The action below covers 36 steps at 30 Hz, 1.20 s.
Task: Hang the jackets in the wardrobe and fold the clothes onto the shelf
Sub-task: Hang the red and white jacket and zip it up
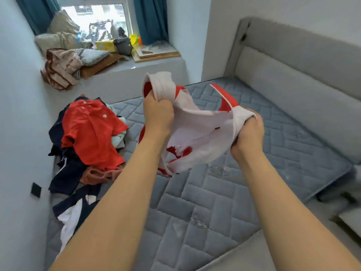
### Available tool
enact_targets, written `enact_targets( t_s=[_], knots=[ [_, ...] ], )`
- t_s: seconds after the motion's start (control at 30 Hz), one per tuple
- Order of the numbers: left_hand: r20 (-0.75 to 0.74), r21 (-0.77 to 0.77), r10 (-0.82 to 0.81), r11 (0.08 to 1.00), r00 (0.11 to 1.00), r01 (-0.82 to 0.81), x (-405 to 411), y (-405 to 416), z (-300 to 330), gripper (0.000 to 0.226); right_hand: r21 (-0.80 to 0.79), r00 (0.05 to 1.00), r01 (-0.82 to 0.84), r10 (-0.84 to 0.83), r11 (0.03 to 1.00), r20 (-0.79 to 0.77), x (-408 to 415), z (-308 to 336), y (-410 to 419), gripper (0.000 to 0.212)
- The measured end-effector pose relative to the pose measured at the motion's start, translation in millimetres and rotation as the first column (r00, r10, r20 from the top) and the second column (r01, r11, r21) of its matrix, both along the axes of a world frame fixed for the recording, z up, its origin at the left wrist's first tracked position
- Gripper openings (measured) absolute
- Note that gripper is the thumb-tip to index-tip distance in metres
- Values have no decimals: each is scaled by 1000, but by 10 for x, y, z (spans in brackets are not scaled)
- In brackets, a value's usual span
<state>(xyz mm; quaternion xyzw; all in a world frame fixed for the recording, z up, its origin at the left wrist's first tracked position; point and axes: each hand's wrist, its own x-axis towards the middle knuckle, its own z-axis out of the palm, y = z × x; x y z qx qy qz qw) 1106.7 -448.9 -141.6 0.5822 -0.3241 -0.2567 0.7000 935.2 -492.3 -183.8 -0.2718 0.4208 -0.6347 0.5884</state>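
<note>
- The left hand (158, 112) and right hand (248, 132) are each gripping a bunched edge of the red-and-white jacket (197, 132), holding it in the air above the bed (214, 192).
- Judging by this, the jacket is being opened out for hanging.
- Next it is needing a hanger; no wardrobe is showing.
- The clothes pile (88, 145) is lying to the left, unfolded.

One head camera is looking forward and steeply down from above the person's forearms, its wide angle bending the walls. It is sitting close to both hands, which are filling the middle. It is facing across the mattress (214, 192) toward the window (93, 18), with the headboard (302, 61) at right.
</note>
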Motion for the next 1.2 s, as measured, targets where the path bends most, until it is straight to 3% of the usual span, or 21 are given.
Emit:
enact_targets(
  t_s=[0.13, 0.2, 0.27, 0.37, 0.47, 0.57, 0.6, 0.67, 0.77, 0.83, 0.9, 1.0, 1.1, 1.2],
  knots=[
    [-77, -66, -292, 956, 953, 287, -1397, -240, 158, 8, 27, 960, 232, -233, 972, 155, -1342, 98, 107, 20],
    [-38, -104, -407, 910, 913, 402, -2141, -303, 255, 16, 44, 923, 322, -323, 946, 207, -2009, 35, 216, 15],
    [46, -151, -519, 841, 854, 519, -2881, -331, 366, 31, 70, 895, 388, -394, 919, 209, -2676, -76, 345, 29],
    [131, -204, -688, 686, 714, 698, -3944, -312, 500, 32, 91, 855, 517, -519, 851, -9, -3634, -259, 631, 52],
    [198, -213, -804, 524, 561, 825, -4938, -184, 579, 10, 83, 806, 543, -491, 836, -330, -4481, -417, 1013, 83],
    [247, -218, -897, 316, 365, 923, -5835, 27, 636, 6, 87, 671, 648, -513, 756, -535, -5238, -518, 1379, 103],
    [259, -213, -920, 243, 295, 946, -6104, 113, 660, 8, 86, 608, 700, -528, 709, -593, -5476, -546, 1494, 101],
    [274, -203, -949, 98, 152, 974, -6600, 287, 683, 9, 87, 463, 823, -573, 561, -676, -5972, -618, 1744, 74],
    [300, -199, -953, -103, -39, 975, -7280, 491, 646, 14, 150, 234, 972, -742, 180, -628, -6731, -729, 2151, 28],
    [337, -173, -929, -223, -155, 959, -7726, 605, 589, 18, 209, 101, 977, -782, -38, -615, -7197, -735, 2421, 22],
    [334, -129, -906, -316, -259, 940, -8174, 704, 491, 18, 276, 82, 944, -686, -178, -723, -7596, -700, 2677, 26],
    [228, -54, -902, -389, -368, 920, -8898, 836, 301, 26, 334, 45, 897, -689, -291, -723, -8112, -583, 3072, 45],
    [99, 4, -866, -493, -491, 870, -9591, 1043, 111, 32, 236, -177, 897, -795, -373, -580, -8495, -357, 3455, 29],
    [-8, 134, -811, -580, -584, 803, -10244, 1438, -43, 19, 100, -370, 873, -783, -476, -500, -8785, -105, 3853, 19]
  ],
)
